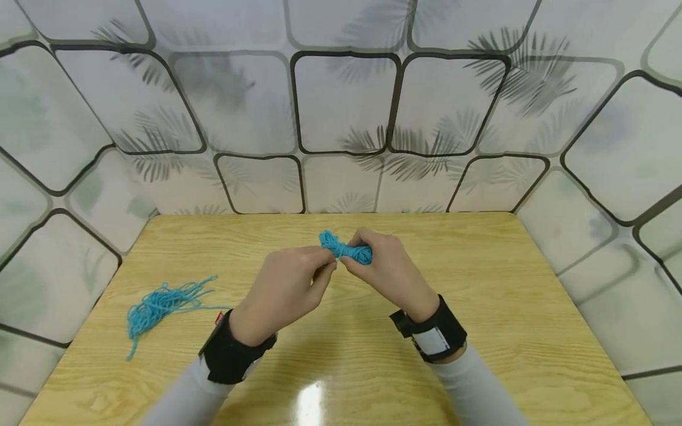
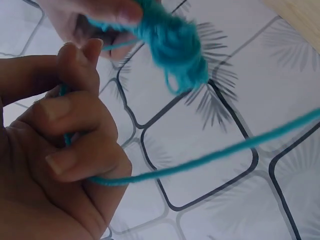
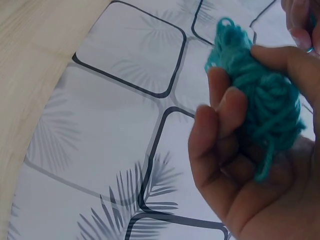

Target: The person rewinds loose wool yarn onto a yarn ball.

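Observation:
A small bundle of turquoise yarn (image 1: pixel 346 248), wrapped round its middle, is gripped between the thumb and fingers of my right hand (image 1: pixel 391 269). In the right wrist view the yarn bundle (image 3: pixel 265 95) lies along the curled fingers, with a loop standing out at its tip. My left hand (image 1: pixel 290 281) pinches a yarn strand close beside the bundle. The left wrist view shows that strand (image 2: pixel 210 157) threaded through the curled fingers and running off to the right. Both hands are held over the middle of the table.
On the wooden table (image 1: pixel 479 266) a loose tangle of turquoise yarn (image 1: pixel 154 310) lies at the left, its strands reaching toward my left wrist. A patterned covering (image 1: pixel 346 100) rises behind the table and along both sides. Each wrist wears a black strap (image 1: pixel 439 331).

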{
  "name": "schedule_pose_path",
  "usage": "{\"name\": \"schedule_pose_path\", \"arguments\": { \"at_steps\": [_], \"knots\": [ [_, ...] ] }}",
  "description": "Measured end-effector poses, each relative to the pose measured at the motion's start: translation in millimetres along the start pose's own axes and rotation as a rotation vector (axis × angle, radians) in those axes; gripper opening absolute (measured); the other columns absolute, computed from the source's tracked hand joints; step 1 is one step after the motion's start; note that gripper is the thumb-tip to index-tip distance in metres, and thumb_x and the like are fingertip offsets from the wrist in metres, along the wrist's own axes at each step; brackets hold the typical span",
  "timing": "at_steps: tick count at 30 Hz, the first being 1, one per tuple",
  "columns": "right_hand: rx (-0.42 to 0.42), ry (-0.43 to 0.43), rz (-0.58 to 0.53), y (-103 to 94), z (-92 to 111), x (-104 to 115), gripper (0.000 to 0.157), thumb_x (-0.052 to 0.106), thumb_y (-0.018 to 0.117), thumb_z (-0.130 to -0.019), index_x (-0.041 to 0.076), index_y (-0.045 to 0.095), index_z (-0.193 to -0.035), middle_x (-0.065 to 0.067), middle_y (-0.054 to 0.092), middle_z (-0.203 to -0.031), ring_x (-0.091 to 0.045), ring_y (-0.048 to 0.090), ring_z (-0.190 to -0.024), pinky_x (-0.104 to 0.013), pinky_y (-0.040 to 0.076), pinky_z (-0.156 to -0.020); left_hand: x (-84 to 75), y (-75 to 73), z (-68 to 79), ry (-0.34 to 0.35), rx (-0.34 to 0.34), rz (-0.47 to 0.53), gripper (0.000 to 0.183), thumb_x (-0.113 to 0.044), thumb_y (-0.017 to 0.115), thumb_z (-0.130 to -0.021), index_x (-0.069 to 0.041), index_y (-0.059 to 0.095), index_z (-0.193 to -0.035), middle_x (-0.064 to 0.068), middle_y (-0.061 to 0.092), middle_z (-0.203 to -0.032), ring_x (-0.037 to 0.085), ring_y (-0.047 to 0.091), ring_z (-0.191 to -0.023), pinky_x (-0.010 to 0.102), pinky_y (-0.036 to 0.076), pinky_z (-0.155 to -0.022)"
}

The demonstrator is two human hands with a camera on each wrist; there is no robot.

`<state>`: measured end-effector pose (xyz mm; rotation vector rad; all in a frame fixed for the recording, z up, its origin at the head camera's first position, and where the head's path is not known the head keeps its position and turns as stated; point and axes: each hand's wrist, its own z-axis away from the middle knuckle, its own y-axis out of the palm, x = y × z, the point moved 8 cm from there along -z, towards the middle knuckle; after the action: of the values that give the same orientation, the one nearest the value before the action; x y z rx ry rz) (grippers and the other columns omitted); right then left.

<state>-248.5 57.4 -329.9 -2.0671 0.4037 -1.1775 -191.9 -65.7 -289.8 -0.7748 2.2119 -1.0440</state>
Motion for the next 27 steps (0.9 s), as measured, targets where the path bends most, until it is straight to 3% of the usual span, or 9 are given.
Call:
{"name": "schedule_pose_path", "arguments": {
  "at_steps": [7,14,19,23,27],
  "knots": [
    [-0.147,-0.016,-0.038,-15.0,-5.4,-1.6,0.015,0.016,0.069,-0.091,0.009,0.065,-0.104,-0.006,0.072,-0.088,-0.011,0.059,-0.062,-0.031,0.052,-0.055,4.8,15.2,0.0,-0.033,0.027,0.044,0.013,-0.007,0.067,-0.089,-0.013,0.078,-0.087,-0.005,0.072,-0.073,0.003,0.053,-0.053,0.023,0.047,-0.047],
    [-0.203,-0.061,-0.074,-21.8,-4.9,1.2,0.018,0.021,0.066,-0.095,0.009,0.063,-0.109,-0.007,0.070,-0.090,-0.013,0.059,-0.069,-0.035,0.051,-0.062,12.5,25.3,-0.2,-0.075,0.008,0.087,0.010,-0.011,0.070,-0.089,-0.014,0.080,-0.087,-0.005,0.072,-0.071,0.001,0.051,-0.052,0.023,0.045,-0.045],
    [-0.226,-0.070,-0.131,-29.8,-3.3,6.9,0.022,0.021,0.066,-0.095,0.008,0.063,-0.112,-0.010,0.072,-0.097,-0.014,0.063,-0.076,-0.037,0.053,-0.065,21.1,28.4,-0.2,-0.101,0.036,0.226,0.011,-0.011,0.068,-0.092,-0.013,0.079,-0.092,-0.005,0.071,-0.070,0.001,0.052,-0.052,0.023,0.047,-0.047],
    [-0.193,-0.091,-0.220,-34.8,-1.0,14.1,0.022,0.019,0.066,-0.095,0.008,0.063,-0.114,-0.009,0.070,-0.103,-0.015,0.060,-0.077,-0.036,0.051,-0.065,35.8,39.6,-1.7,-0.150,0.129,0.421,0.016,-0.007,0.064,-0.095,-0.013,0.079,-0.096,-0.004,0.072,-0.070,0.004,0.052,-0.050,0.024,0.044,-0.044],
    [-0.063,-0.169,-0.272,-28.9,4.9,27.5,0.020,0.017,0.066,-0.094,0.010,0.064,-0.113,-0.005,0.069,-0.106,-0.013,0.060,-0.081,-0.035,0.051,-0.068,48.6,48.2,-2.3,-0.172,0.189,0.537,0.017,-0.003,0.063,-0.095,-0.012,0.077,-0.098,0.001,0.074,-0.073,0.008,0.061,-0.060,0.028,0.051,-0.050]
  ]
}}
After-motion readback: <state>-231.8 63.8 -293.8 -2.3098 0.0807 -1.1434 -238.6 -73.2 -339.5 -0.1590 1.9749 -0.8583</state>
